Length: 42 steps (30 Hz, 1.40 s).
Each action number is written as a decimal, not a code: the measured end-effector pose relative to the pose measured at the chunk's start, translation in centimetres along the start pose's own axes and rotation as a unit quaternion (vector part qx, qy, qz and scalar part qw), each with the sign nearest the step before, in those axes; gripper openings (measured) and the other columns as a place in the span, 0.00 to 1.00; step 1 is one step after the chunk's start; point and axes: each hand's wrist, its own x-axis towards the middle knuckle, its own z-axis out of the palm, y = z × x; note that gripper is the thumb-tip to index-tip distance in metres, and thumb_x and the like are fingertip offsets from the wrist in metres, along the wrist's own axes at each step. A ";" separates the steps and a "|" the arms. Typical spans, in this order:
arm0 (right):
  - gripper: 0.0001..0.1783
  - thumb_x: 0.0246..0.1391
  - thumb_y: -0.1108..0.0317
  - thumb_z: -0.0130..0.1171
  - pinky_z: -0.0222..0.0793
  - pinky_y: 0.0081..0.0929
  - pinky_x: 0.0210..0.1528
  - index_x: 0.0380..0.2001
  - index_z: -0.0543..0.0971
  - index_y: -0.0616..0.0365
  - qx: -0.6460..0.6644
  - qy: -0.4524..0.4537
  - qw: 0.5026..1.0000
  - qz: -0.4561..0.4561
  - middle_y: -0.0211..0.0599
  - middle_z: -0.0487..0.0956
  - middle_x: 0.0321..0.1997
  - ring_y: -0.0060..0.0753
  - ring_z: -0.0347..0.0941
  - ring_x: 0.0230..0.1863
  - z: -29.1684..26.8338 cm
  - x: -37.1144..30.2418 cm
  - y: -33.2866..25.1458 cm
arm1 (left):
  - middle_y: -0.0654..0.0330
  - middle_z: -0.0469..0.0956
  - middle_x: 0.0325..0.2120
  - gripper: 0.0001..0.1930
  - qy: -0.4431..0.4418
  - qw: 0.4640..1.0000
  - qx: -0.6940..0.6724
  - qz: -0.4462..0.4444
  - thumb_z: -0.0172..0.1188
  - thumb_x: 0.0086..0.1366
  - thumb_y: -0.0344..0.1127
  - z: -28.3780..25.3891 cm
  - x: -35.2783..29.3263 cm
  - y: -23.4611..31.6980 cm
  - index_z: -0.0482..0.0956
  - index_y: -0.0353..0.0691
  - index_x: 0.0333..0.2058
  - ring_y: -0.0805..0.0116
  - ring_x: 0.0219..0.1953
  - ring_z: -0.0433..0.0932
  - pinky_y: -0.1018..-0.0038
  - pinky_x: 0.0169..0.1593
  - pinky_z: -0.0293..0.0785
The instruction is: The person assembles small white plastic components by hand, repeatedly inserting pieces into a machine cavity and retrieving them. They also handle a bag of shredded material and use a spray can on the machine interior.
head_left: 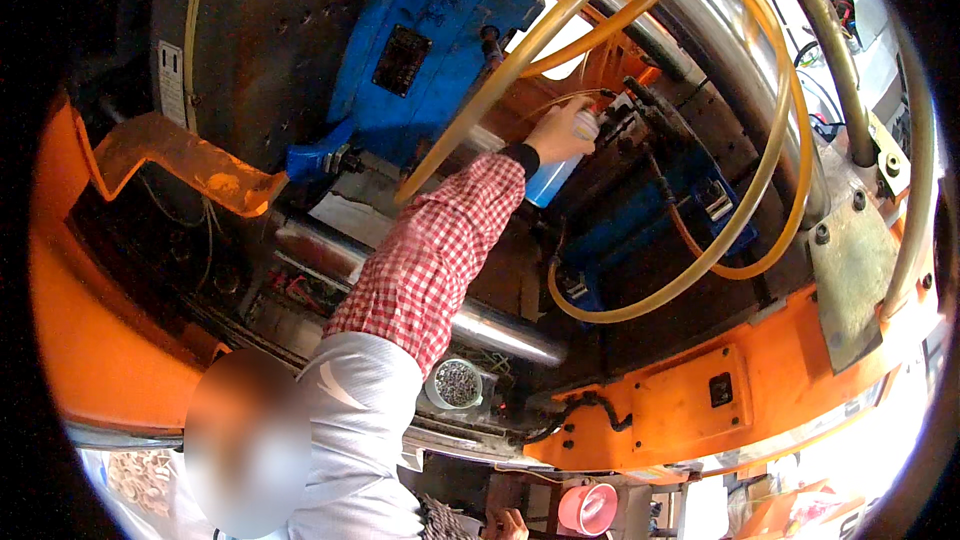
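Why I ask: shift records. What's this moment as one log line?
hand (checked sleeve): gripping blue container | nearby: yellowish hose | bowl: grey pieces

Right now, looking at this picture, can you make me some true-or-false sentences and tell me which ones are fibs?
1. A bare hand in a red-and-white checked cloth sleeve grips a blue-and-white cylindrical container. True.

2. The round, pale greenish tub holds orange liquid. False: the tub holds many small grey pieces.

3. A yellowish, see-through hose bends in a wide curve. True.

4. The big painted metal panel with a small dark plate on it is white. False: the panel is blue.

5. The round pink bucket shows at the picture's top. False: the bucket is near the bottom edge.
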 end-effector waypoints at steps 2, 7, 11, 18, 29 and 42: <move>0.07 0.48 0.77 0.56 0.68 0.41 0.31 0.33 0.78 0.59 -0.001 0.001 1.000 -0.008 0.49 0.74 0.30 0.54 0.71 0.30 0.2 0.3 -0.1 | 0.42 0.71 0.43 0.38 -0.001 1.000 0.007 0.003 0.65 0.41 0.40 -0.4 -0.1 -0.6 0.61 0.42 0.54 0.43 0.47 0.69 0.61 0.52 0.65; 0.06 0.47 0.77 0.56 0.69 0.40 0.31 0.32 0.78 0.60 -0.009 -0.003 1.000 -0.028 0.49 0.74 0.30 0.52 0.72 0.29 0.0 0.5 -0.6 | 0.41 0.70 0.43 0.40 0.043 0.998 -0.020 0.033 0.65 0.41 0.41 -0.9 1.8 -0.3 0.60 0.45 0.56 0.43 0.48 0.68 0.60 0.52 0.65; 0.07 0.47 0.77 0.56 0.69 0.41 0.31 0.32 0.77 0.61 -0.008 0.001 0.999 -0.035 0.50 0.75 0.31 0.54 0.71 0.31 0.1 0.4 0.1 | 0.41 0.70 0.43 0.39 -0.022 0.997 0.036 -0.072 0.65 0.41 0.41 -0.9 0.1 -0.6 0.60 0.46 0.55 0.43 0.47 0.69 0.60 0.52 0.65; 0.07 0.47 0.77 0.55 0.68 0.43 0.31 0.33 0.76 0.61 -0.009 -0.017 0.999 -0.044 0.50 0.74 0.32 0.56 0.70 0.33 -0.7 0.5 -0.6 | 0.44 0.70 0.46 0.37 0.035 0.999 0.023 0.011 0.66 0.42 0.40 -2.2 1.7 1.6 0.62 0.43 0.53 0.44 0.49 0.68 0.60 0.53 0.65; 0.06 0.48 0.78 0.54 0.69 0.41 0.31 0.32 0.76 0.62 -0.024 -0.008 0.996 -0.083 0.50 0.73 0.30 0.55 0.70 0.31 0.4 0.0 2.0 | 0.42 0.75 0.39 0.42 -0.074 0.990 0.110 -0.044 0.66 0.42 0.42 -2.5 -2.2 -2.5 0.58 0.38 0.57 0.46 0.43 0.74 0.61 0.49 0.70; 0.03 0.48 0.77 0.55 0.69 0.40 0.29 0.28 0.77 0.62 -0.016 0.015 0.996 -0.085 0.48 0.73 0.28 0.54 0.70 0.29 -1.1 0.1 0.7 | 0.39 0.68 0.48 0.39 -0.053 0.993 0.090 -0.050 0.65 0.43 0.43 -1.2 0.3 3.7 0.60 0.49 0.57 0.41 0.52 0.66 0.58 0.54 0.64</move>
